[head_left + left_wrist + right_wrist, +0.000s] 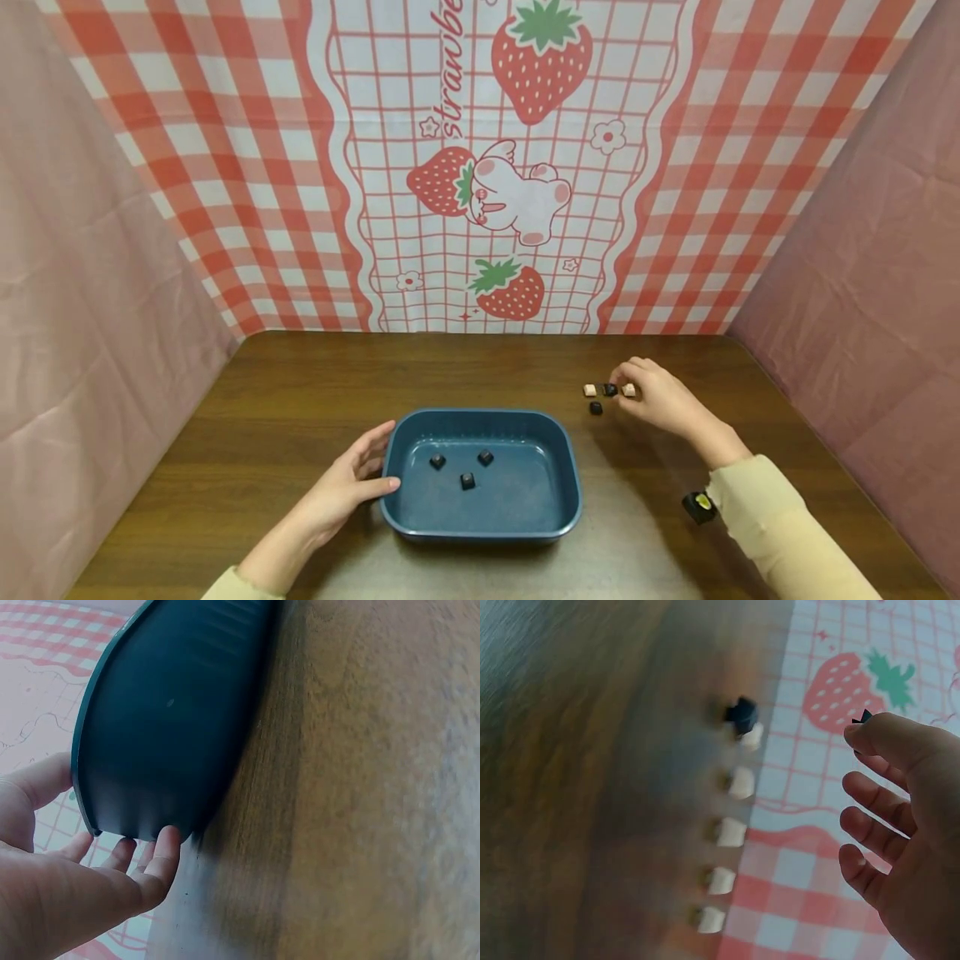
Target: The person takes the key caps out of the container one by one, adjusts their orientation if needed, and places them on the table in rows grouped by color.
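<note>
My left hand [341, 492] grips the left end of a blue rectangular tray [483, 533], thumb over the rim and fingers along the outer wall. Three black keycaps [468, 481] lie apart on the tray's floor. Beyond its far right corner, my right hand [660, 402] pinches a small black keycap [864, 717] between thumb and index finger, the other fingers loosely bent. Near that hand are a black keycap [596, 408] and cream keycaps [589, 390] on the table. The right wrist view shows several cream keycaps [731, 832] in a row.
A black block with a yellow-green top [699, 507] sits beside the right sleeve. The wooden table [300, 375] ends at a strawberry-print cloth [480, 283] behind, with pink cloth [847, 250] at both sides.
</note>
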`<state>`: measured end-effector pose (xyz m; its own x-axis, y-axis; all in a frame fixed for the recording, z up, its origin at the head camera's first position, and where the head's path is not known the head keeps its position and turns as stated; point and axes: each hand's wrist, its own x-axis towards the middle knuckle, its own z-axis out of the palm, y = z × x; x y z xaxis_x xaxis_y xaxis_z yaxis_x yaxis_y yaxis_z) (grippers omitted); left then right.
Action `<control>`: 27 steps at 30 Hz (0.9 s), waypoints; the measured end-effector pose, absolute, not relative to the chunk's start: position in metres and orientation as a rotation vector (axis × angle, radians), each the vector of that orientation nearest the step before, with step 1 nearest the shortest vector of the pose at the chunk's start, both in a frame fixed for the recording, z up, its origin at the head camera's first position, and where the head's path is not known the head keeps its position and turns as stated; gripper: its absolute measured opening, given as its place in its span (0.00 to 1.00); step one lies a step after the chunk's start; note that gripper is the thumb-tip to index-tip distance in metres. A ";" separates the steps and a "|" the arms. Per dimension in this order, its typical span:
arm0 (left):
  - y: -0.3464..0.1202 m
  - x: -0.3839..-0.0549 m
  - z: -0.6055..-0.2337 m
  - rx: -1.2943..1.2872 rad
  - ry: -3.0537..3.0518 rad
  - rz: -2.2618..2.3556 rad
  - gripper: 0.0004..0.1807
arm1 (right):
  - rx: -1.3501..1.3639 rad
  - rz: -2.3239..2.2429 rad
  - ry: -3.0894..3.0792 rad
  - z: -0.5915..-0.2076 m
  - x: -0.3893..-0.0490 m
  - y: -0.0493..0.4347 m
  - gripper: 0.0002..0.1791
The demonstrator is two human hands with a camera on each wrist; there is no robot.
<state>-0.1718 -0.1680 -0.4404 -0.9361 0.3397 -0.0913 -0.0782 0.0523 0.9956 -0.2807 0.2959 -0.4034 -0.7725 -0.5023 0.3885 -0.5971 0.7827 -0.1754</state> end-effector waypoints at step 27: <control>-0.168 -0.171 -0.441 0.262 2.022 1.968 0.42 | 0.697 0.383 -2.890 -0.447 -0.298 0.314 0.10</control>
